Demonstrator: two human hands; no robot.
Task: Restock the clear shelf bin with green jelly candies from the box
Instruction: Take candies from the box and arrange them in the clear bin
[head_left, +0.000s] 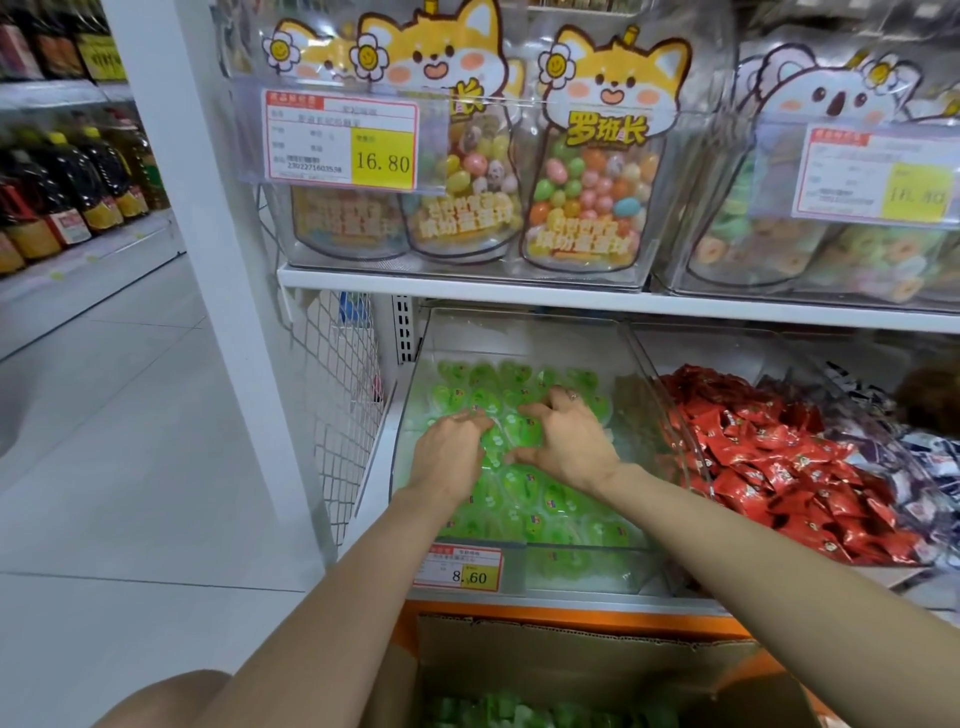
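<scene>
both hands are inside the clear bin, on the green jelly candies that fill it. the left hand has its fingers tucked down among them; cannot tell if it holds any. the right hand rests spread wide on top. a price tag reading 8.60 covers the bin's front. red sweets lie just beside, the cardboard box below.

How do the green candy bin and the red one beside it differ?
The green jelly candies are translucent; the red candies have opaque wrappers. The left hand and right hand are in the green bin; none is in the red bin. Both bins are clear, side by side on one shelf.
</scene>
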